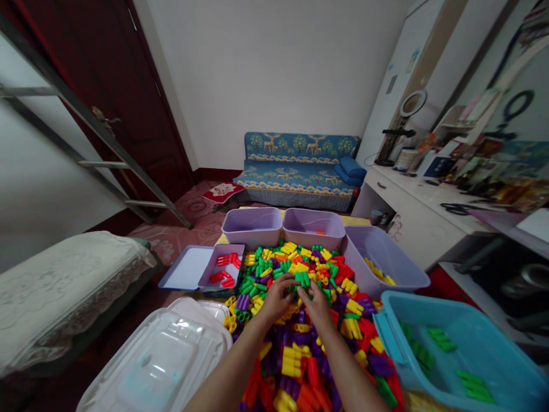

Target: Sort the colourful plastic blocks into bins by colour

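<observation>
Both hands are over a big pile of plastic building blocks (291, 361) in red, yellow, green, purple and orange, shaped like joined rounded tubes. A green building block (302, 278) is at the fingertips, between the two hands. My left hand (279, 294) curls its fingers and thumb in at the block's left side. My right hand (316, 302) closes on it from the right, with the thumb at its near edge. The fingers partly hide the lower part of the block, so the exact grip is hard to see.
Purple bins (252, 228) line the far edge; the right one (386, 252) holds yellow blocks. A blue tub (467, 320) with green blocks stands at right. Red blocks lie in a small box (206, 280) at left, behind white lids (163, 360). A sofa (300, 171) is beyond.
</observation>
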{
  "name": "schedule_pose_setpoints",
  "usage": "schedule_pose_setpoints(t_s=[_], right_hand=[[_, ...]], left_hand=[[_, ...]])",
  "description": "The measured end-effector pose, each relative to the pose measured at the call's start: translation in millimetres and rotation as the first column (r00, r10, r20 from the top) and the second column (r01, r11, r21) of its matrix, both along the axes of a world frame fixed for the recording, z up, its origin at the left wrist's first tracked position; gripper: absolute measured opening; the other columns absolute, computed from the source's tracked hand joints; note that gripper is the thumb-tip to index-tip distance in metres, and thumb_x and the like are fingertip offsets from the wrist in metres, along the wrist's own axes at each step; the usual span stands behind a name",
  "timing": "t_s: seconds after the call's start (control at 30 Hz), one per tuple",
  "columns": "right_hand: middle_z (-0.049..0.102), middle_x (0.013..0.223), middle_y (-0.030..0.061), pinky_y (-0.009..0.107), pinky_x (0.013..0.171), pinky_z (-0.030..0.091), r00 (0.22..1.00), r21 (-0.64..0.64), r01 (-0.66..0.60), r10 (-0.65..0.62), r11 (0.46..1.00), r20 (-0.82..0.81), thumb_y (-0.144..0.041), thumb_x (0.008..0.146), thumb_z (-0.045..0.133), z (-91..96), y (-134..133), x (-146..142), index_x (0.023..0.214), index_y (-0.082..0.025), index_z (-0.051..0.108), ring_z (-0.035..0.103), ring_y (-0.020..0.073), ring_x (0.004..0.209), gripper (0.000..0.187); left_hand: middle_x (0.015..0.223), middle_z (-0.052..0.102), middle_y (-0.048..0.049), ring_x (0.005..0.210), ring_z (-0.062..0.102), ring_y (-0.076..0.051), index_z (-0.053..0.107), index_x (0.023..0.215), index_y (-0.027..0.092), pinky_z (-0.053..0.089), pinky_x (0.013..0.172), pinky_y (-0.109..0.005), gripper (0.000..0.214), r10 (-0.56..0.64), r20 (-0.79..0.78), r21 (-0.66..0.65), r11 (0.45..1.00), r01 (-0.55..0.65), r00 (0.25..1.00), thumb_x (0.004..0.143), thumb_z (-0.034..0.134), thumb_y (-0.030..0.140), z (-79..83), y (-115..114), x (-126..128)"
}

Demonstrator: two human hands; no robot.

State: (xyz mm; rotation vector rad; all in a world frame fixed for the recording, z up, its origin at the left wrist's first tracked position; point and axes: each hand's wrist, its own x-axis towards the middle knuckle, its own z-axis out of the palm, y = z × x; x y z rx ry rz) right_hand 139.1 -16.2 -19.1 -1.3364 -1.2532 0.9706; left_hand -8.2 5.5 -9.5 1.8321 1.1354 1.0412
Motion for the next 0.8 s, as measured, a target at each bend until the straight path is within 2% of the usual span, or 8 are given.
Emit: schedule_pose_setpoints(t_s=[0.17, 0.3, 0.4, 0.5, 0.6, 0.67, 0.73, 0.8], right_hand=[[0.073, 0.093, 0.0075, 0.035, 0.08, 0.052, 0.995, 0.018, 0.099, -0.099, 0.995, -0.008, -0.058, 0.076, 0.059, 9.0, -1.3, 1.7, 0.096, -0.018, 0.069, 0.067, 0.0252, 0.09, 0.045], [0.073, 0.088, 0.0076, 0.034, 0.075, 0.052, 0.966, -0.014, 0.245, -0.246, 0.969, -0.081, -0.059, 0.076, 0.059, 15.9, -7.7, 7.9, 0.09, -0.017, 0.069, 0.067, 0.0246, 0.084, 0.045], [0.073, 0.087, 0.0072, 0.031, 0.068, 0.051, 0.907, -0.043, 0.354, -0.355, 0.934, -0.226, -0.055, 0.076, 0.061, 31.1, -12.7, 19.2, 0.087, -0.018, 0.067, 0.066, 0.021, 0.076, 0.039], [0.071, 0.083, 0.0039, 0.026, 0.061, 0.048, 0.744, -0.048, 0.535, -0.497, 0.844, -0.446, -0.048, 0.072, 0.065, 53.2, -15.0, 40.0, 0.085, -0.018, 0.063, 0.063, 0.0151, 0.068, 0.032], [0.069, 0.085, 0.0012, 0.026, 0.067, 0.049, 0.527, -0.027, 0.717, -0.567, 0.697, -0.633, -0.04, 0.07, 0.064, 70.6, -15.6, 69.0, 0.083, -0.021, 0.057, 0.064, 0.0122, 0.072, 0.024], [0.068, 0.096, 0.0031, 0.028, 0.073, 0.051, 0.426, -0.027, 0.793, -0.585, 0.609, -0.69, -0.038, 0.071, 0.06, 75.2, -16.2, 88.8, 0.082, -0.023, 0.051, 0.066, 0.0129, 0.081, 0.021], [0.064, 0.116, 0.0069, 0.032, 0.079, 0.052, 0.389, -0.039, 0.821, -0.608, 0.57, -0.692, -0.041, 0.074, 0.053, 74.6, -17.1, 104.9, 0.083, -0.024, 0.047, 0.066, 0.0152, 0.094, 0.02], [0.055, 0.132, 0.0081, 0.035, 0.081, 0.052, 0.396, -0.061, 0.817, -0.636, 0.573, -0.663, -0.045, 0.076, 0.047, 71.3, -18.2, 113.9, 0.086, -0.026, 0.045, 0.063, 0.0172, 0.105, 0.022]], left_hand=[[0.129, 0.058, -0.0076, 0.124, 0.051, -0.02, 0.071, 0.105, 0.023, 0.04, 0.108, -0.037, 0.046, -0.014, -0.09, -0.014, 1.0, 0.013, 0.996, 0.07, 0.053, 0.001, 3.0, -4.2, 1.0], [0.133, 0.057, -0.0082, 0.127, 0.05, -0.023, 0.07, 0.111, 0.023, 0.038, 0.11, -0.04, 0.038, 0.009, -0.181, -0.064, 0.998, -0.021, 0.983, 0.077, 0.058, 0.012, 2.7, -3.3, 2.3], [0.141, 0.052, -0.0093, 0.131, 0.047, -0.027, 0.066, 0.12, 0.024, 0.036, 0.111, -0.043, 0.039, 0.005, -0.265, -0.069, 0.997, -0.024, 0.964, 0.081, 0.06, 0.023, 3.0, -4.0, 3.0], [0.146, 0.045, -0.011, 0.134, 0.043, -0.029, 0.059, 0.13, 0.023, 0.034, 0.112, -0.044, 0.049, -0.001, -0.318, -0.083, 0.996, -0.027, 0.948, 0.082, 0.059, 0.029, 5.7, -5.9, 3.2], [0.147, 0.043, -0.0139, 0.136, 0.04, -0.029, 0.051, 0.138, 0.02, 0.033, 0.112, -0.044, 0.058, 0.004, -0.329, -0.116, 0.992, -0.045, 0.944, 0.081, 0.059, 0.031, 7.4, -7.0, 2.9], [0.147, 0.043, -0.0151, 0.137, 0.039, -0.03, 0.05, 0.138, 0.019, 0.033, 0.112, -0.045, 0.06, 0.006, -0.318, -0.134, 0.99, -0.051, 0.948, 0.081, 0.06, 0.032, 6.0, -6.4, 2.5], [0.147, 0.044, -0.0149, 0.136, 0.039, -0.03, 0.051, 0.138, 0.02, 0.033, 0.111, -0.046, 0.06, 0.015, -0.292, -0.141, 0.988, -0.059, 0.956, 0.08, 0.061, 0.034, 2.7, -5.1, 1.9], [0.145, 0.046, -0.0143, 0.136, 0.04, -0.03, 0.052, 0.137, 0.021, 0.034, 0.111, -0.046, 0.061, 0.032, -0.252, -0.15, 0.986, -0.071, 0.967, 0.078, 0.063, 0.034, -1.2, -3.4, 1.2]])
